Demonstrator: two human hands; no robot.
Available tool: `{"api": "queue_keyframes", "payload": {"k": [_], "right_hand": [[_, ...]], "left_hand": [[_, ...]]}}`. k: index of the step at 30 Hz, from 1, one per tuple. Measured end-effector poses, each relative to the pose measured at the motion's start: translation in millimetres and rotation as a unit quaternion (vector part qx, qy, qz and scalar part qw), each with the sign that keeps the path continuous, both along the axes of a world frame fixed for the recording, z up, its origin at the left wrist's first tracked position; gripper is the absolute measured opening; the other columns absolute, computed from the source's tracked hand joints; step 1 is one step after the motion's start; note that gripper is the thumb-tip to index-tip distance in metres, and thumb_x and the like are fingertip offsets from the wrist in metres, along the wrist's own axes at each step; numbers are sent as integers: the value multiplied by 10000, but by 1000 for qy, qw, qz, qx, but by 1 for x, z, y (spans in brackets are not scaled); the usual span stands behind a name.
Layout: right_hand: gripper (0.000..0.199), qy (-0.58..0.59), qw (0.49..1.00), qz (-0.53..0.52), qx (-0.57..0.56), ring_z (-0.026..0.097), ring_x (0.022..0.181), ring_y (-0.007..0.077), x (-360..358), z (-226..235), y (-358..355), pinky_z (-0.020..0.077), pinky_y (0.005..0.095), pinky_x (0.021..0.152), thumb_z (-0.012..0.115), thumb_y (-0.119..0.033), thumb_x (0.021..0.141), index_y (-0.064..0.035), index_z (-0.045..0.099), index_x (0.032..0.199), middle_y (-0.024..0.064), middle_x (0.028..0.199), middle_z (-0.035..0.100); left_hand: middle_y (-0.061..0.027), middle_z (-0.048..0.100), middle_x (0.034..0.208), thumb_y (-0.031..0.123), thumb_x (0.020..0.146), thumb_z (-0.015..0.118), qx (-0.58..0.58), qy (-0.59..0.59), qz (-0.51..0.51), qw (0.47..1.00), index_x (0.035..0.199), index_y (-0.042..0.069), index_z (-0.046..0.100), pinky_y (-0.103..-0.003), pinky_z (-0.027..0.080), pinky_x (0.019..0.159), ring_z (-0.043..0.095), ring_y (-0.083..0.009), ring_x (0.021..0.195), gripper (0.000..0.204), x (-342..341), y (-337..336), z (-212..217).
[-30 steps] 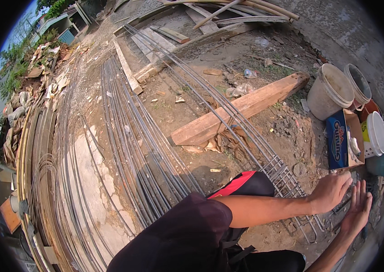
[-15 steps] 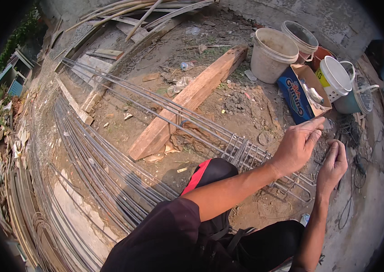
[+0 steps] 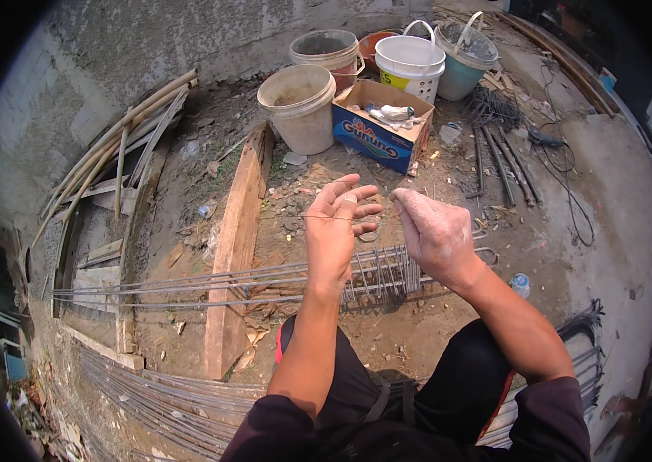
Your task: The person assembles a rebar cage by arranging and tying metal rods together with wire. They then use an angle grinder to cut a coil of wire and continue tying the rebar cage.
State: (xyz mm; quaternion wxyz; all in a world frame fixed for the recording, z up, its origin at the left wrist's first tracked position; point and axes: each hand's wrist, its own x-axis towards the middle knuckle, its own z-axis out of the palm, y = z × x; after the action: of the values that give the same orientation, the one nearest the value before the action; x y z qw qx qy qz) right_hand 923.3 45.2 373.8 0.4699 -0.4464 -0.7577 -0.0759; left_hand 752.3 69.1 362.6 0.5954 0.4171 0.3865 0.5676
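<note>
My left hand (image 3: 330, 235) is raised palm-up with its fingers spread. A thin wire (image 3: 327, 217) lies across its palm and fingers, its ends hard to follow. Close on the right, my right hand (image 3: 441, 235), dusted whitish, is closed with thumb and fingertips pinched together; what they grip is too small to make out. Below both hands, a bundle of long steel bars (image 3: 180, 289) runs sideways, with a cluster of bent stirrups (image 3: 380, 273) around its right end. Neither hand touches the steel.
A wooden beam (image 3: 235, 239) lies under the long bars. Beyond the hands stand a blue cardboard box (image 3: 376, 146) with gloves, a grey bucket (image 3: 295, 108) and a white bucket (image 3: 411, 65). Short dark rods (image 3: 507, 165) and a corded power tool (image 3: 545, 138) lie right; more bars (image 3: 164, 393) lie near-left.
The view has swung to the right, so the buckets and box now appear near the middle. My left hand has opened out palm-up; my right hand remains pinched beside it.
</note>
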Motion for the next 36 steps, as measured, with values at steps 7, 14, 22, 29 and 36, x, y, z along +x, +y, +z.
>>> {"api": "queue_keyframes", "payload": {"k": [7,14,22,29,36], "right_hand": [[142,-38,994,-100,21,708,670,313,22,8,7,543,400,571,691,-60,892,-48,668,1032,145,810,709],[206,-81,992,21,-99,703,652,291,5,-6,-17,533,403,572,620,-116,939,-29,686,1114,142,734,692],[233,115,940,119,-300,587,504,194,-27,6,-3,451,384,558,530,-115,1029,41,703,1029,126,562,552],[322,157,910,85,-374,418,644,28,7,-21,3,315,247,545,463,-188,1117,47,666,1203,-27,722,502],[218,-233,962,104,-93,570,801,249,-36,-30,-12,482,356,793,489,-99,1071,50,630,1147,141,888,610]], "left_hand": [[-186,728,1157,330,1079,573,-11,-23,-45,999,1392,-67,558,-284,612,686,740,-190,911,505,2,-4,6],[-215,706,1237,293,1110,496,16,-67,-87,994,1336,-73,599,-374,587,910,707,-261,1088,443,8,13,-5],[-175,716,1242,309,1103,525,77,6,-77,994,1360,-75,610,-341,546,965,680,-194,1124,469,-14,7,-9],[-136,684,706,159,1047,516,208,22,89,974,786,-48,675,-377,525,670,667,-202,673,370,30,16,-11],[23,368,659,314,1131,390,75,-184,329,923,793,67,443,-325,408,605,442,-84,630,422,-27,40,-42]]}}
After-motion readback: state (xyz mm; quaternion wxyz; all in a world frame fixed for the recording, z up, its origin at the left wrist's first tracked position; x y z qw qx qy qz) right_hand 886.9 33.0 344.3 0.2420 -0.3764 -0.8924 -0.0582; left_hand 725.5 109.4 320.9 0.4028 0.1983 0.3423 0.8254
